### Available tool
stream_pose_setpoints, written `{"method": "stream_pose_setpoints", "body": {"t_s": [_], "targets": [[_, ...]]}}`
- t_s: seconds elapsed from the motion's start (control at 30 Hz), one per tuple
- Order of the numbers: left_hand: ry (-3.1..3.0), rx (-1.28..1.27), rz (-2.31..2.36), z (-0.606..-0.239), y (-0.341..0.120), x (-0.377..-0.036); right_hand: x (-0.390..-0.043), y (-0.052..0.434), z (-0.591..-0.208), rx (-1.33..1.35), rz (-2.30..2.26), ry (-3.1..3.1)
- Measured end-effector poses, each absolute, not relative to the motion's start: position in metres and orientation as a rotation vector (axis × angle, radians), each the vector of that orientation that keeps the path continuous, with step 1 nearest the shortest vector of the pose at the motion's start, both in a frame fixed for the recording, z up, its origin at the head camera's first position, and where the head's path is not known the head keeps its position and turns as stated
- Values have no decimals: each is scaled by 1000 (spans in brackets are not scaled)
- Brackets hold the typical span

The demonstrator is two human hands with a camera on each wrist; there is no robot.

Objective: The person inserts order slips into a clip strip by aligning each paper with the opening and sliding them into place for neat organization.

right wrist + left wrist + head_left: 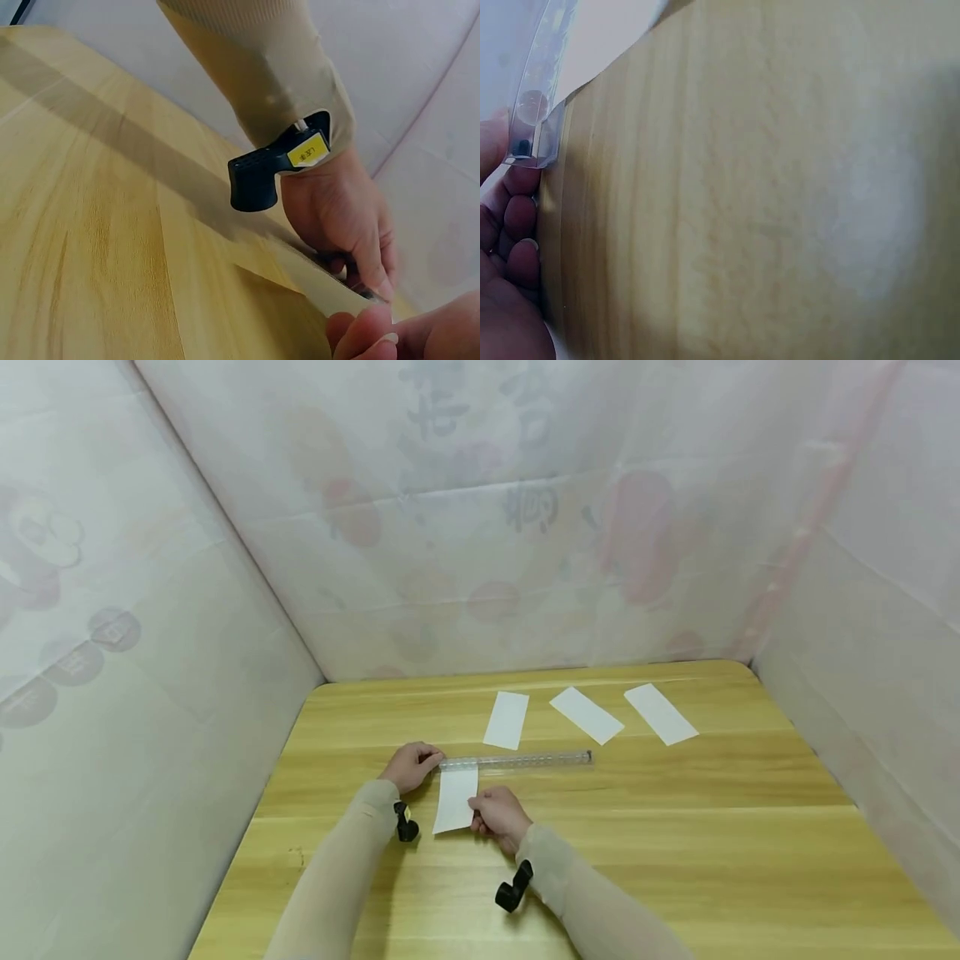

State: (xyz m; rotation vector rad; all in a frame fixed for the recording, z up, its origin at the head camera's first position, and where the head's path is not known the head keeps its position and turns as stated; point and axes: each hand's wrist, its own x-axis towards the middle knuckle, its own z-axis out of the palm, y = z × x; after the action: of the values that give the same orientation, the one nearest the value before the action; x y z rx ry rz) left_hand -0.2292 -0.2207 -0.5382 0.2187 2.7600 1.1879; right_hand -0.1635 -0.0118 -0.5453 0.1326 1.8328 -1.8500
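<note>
Four paper strips (455, 799) | one ruler (516, 761) | left-hand fingers (429, 755) clamp ruler | right-hand fingers (480, 817) pinch strip

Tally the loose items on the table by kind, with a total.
White paper strips: 4, three at the back, one pinched by the right hand
Clear plastic ruler: 1
Total: 5

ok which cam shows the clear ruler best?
Head view: the whole clear ruler lies across the table, its left end held by the left hand. The left wrist view shows only that end, close up. In the right wrist view it is mostly hidden under the left hand.
</note>
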Motion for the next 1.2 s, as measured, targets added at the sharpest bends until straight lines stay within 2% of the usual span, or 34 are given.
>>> {"method": "stream_pose_setpoints", "body": {"t_s": [1.2], "targets": [[2769, 300, 1196, -534, -224, -227, -164, -18, -544, 221, -1848, 1862]]}}
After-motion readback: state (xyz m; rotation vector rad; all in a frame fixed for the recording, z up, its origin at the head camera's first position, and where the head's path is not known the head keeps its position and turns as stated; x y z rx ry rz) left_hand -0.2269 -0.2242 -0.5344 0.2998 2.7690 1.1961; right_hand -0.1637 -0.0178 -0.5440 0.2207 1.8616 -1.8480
